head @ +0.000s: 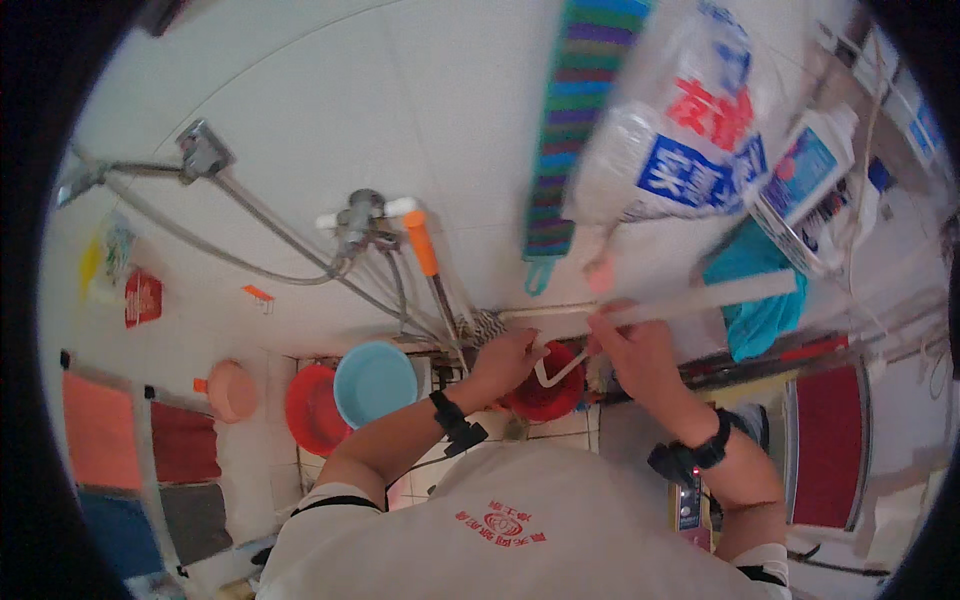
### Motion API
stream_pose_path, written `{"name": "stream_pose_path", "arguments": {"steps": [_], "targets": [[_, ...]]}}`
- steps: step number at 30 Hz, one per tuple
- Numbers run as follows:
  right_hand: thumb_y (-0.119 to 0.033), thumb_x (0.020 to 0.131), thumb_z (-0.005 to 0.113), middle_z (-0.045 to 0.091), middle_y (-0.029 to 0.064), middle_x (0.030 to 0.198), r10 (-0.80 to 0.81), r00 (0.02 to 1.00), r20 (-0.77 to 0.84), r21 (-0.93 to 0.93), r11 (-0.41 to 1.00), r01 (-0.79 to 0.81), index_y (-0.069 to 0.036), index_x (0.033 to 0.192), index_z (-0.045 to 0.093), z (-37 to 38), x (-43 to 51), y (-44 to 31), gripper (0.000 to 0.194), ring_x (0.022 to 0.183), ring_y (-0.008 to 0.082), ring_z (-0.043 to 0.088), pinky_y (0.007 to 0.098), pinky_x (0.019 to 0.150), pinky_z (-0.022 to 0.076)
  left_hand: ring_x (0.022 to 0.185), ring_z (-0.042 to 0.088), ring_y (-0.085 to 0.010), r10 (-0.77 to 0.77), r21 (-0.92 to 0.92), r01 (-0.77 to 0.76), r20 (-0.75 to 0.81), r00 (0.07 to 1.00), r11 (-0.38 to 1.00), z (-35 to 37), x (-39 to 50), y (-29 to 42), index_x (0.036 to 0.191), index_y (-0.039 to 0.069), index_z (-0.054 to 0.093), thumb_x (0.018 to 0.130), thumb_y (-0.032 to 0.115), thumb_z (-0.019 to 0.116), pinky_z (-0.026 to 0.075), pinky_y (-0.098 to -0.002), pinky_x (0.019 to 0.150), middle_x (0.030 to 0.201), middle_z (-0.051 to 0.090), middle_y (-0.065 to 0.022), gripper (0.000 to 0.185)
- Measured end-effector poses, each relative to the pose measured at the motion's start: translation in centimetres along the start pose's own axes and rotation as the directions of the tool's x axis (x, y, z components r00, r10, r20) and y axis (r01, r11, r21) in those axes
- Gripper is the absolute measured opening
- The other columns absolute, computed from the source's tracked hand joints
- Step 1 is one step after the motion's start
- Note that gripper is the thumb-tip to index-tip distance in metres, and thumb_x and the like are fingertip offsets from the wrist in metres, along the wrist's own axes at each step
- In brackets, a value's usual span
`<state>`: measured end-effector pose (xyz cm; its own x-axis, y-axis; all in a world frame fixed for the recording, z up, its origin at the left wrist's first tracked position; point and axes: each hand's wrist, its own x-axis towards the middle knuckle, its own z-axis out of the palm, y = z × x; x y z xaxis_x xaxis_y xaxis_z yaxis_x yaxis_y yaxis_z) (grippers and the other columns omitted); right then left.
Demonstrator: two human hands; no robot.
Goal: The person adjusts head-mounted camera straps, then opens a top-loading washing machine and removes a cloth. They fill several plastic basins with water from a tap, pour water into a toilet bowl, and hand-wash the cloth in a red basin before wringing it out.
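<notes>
Both my hands are raised in front of a tiled wall, above a red basin (546, 382). My left hand (506, 364) has its fingers closed on a thin white strip (564, 373), which bends down in a V between the hands. My right hand (630, 352) pinches the other side of the strip; a broad pale band (720, 294), blurred, runs from near its fingers towards the right. What the strip is made of cannot be told. A black strap with a small device is on each wrist. A small pink thing hangs on the wall just above my right hand.
A shower mixer tap (364, 221) with hoses and an orange-handled pole (421, 244) are at the wall, left. A light blue basin (375, 382) overlaps another red basin (311, 409). A striped cloth (581, 127), a printed plastic bag (675, 135) and a teal cloth (765, 300) hang on the right.
</notes>
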<state>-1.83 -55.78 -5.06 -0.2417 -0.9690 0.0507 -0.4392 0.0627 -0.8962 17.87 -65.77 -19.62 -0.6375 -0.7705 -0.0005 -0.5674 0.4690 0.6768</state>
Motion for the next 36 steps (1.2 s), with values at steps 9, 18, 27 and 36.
{"name": "stream_pose_path", "arguments": {"steps": [9, 18, 27, 36], "targets": [[-0.024, 0.099, 0.055, 0.063, 0.0233, 0.078, -0.379, 0.887, 0.265, -0.536, 0.706, 0.462, -0.003, 0.092, 0.071, 10.8, 16.1, -6.7, 0.028, 0.074, 0.0416, 0.064, 0.0518, 0.066, 0.0520, 0.086, 0.064, -0.0353, 0.011, -0.024, -0.030, -0.569, 0.822, 0.999, -9.8, -0.2, -1.7, 0.105, 0.005, 0.062, 0.086, 0.019, 0.074, 0.051, -0.0440, 0.073, 0.097, 0.065, -0.0136, 0.026], [-0.027, 0.095, 0.061, 0.066, 0.0237, 0.083, -0.577, 0.786, 0.221, -0.695, 0.472, 0.542, 0.001, 0.087, 0.069, 18.2, 23.9, -7.4, 0.031, 0.082, 0.0426, 0.066, 0.0513, 0.071, 0.0534, 0.090, 0.062, -0.0363, 0.480, 0.484, -0.102, -0.775, 0.411, 0.869, -22.0, 3.0, 0.2, 0.101, 0.006, 0.065, 0.084, 0.012, 0.070, 0.047, -0.0470, 0.078, 0.097, 0.066, -0.0142, 0.019], [-0.020, 0.085, 0.069, 0.067, 0.0223, 0.081, -0.468, 0.872, 0.141, -0.648, 0.623, 0.439, 0.001, 0.081, 0.068, 19.3, 22.7, -10.1, 0.022, 0.080, 0.0434, 0.067, 0.0512, 0.065, 0.0534, 0.091, 0.069, -0.0369, -0.096, 0.181, 0.197, -0.453, 0.886, 0.964, -27.1, 6.9, -1.2, 0.095, 0.001, 0.069, 0.090, 0.023, 0.060, 0.054, -0.0480, 0.081, 0.094, 0.072, -0.0182, 0.025], [-0.010, 0.082, 0.066, 0.069, 0.0217, 0.087, -0.424, 0.904, 0.053, -0.421, 0.811, 0.406, 0.001, 0.089, 0.065, 19.9, 19.8, -10.5, 0.012, 0.082, 0.0427, 0.067, 0.0513, 0.072, 0.0543, 0.077, 0.071, -0.0350, -0.106, 0.020, 0.126, -0.430, 0.896, 0.992, -27.2, 8.3, -1.9, 0.098, 0.006, 0.071, 0.089, 0.042, 0.068, 0.056, -0.0438, 0.070, 0.082, 0.073, -0.0139, 0.037]]}}
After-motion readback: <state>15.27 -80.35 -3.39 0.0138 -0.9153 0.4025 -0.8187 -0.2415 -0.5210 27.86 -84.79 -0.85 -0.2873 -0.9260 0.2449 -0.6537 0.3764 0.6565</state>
